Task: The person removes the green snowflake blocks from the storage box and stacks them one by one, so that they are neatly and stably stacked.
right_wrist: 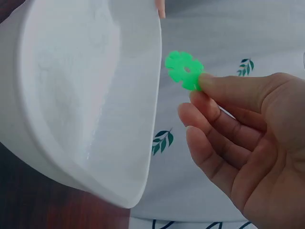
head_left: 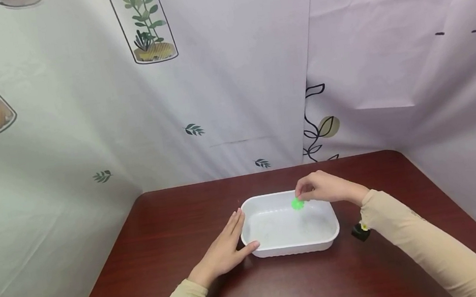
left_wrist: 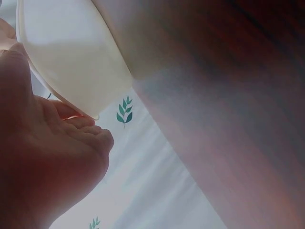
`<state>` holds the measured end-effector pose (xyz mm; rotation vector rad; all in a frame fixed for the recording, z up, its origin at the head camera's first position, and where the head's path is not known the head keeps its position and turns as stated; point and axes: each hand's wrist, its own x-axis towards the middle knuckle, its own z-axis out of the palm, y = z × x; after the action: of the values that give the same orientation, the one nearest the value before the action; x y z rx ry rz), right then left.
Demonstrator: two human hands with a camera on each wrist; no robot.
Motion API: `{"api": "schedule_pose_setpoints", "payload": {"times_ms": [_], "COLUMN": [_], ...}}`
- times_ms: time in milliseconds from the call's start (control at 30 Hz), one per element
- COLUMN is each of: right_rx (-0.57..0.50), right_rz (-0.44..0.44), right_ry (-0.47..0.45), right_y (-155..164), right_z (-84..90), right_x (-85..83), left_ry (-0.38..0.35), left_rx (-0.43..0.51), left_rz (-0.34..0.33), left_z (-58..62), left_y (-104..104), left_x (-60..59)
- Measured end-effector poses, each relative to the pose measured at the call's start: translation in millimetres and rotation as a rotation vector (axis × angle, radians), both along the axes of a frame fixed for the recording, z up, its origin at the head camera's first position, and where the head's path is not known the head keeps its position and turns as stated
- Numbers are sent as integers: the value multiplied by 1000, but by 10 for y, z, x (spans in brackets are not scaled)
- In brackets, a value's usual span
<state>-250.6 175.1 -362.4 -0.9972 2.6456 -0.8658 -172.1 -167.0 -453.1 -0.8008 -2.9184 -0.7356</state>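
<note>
My right hand (head_left: 324,187) pinches a bright green notched plastic disc (right_wrist: 185,70) between thumb and forefinger. The disc has a small hole at its centre and slots around its edge. In the head view it hangs over the far right part of a white rectangular dish (head_left: 292,250). My left hand (head_left: 224,249) touches the dish's left side, fingers straight along the outer wall and thumb at the near left rim. The left wrist view shows that hand (left_wrist: 57,148) against the dish wall (left_wrist: 71,52). No pieces are seen lying in the dish.
The dish stands on a dark red-brown wooden table (head_left: 153,258). A small black object (head_left: 360,232) shows beneath the right sleeve, partly hidden. Pale cloth (head_left: 234,84) printed with plants hangs behind the table and at both sides.
</note>
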Motion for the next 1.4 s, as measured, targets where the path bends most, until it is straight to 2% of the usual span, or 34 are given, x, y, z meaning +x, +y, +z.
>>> {"api": "schedule_pose_setpoints", "payload": {"times_ms": [333, 467, 567, 700, 867, 1000, 1233, 1400], "right_rx": [-129, -175, -197, -231, -230, -222, -228, -255], "right_rz": [-237, -317, -374, -459, -547, -565, -563, -551], "right_ry": [-56, -21, -4, -26, -20, -24, -136, -169], "right_y": [264, 407, 525, 682, 869, 1000, 1137, 1153], "right_z": [-27, -6, -17, -83, -230, -371, -652, -720], "right_x": [-20, -58, -84, -109, -124, -125, -126, -149], "left_ry": [-13, 16, 9, -28, -22, -30, -46, -43], "left_rx": [-15, -1, -1, -11, -1, 2, 1, 0], "left_rz": [-4, -11, -10, 4, 6, 10, 16, 11], "left_z": [-19, -8, -1, 2, -5, 10, 10, 31], "left_y": [15, 22, 21, 9, -1, 2, 6, -3], "left_x": [-3, -32, -46, -33, -17, -4, 18, -1]}}
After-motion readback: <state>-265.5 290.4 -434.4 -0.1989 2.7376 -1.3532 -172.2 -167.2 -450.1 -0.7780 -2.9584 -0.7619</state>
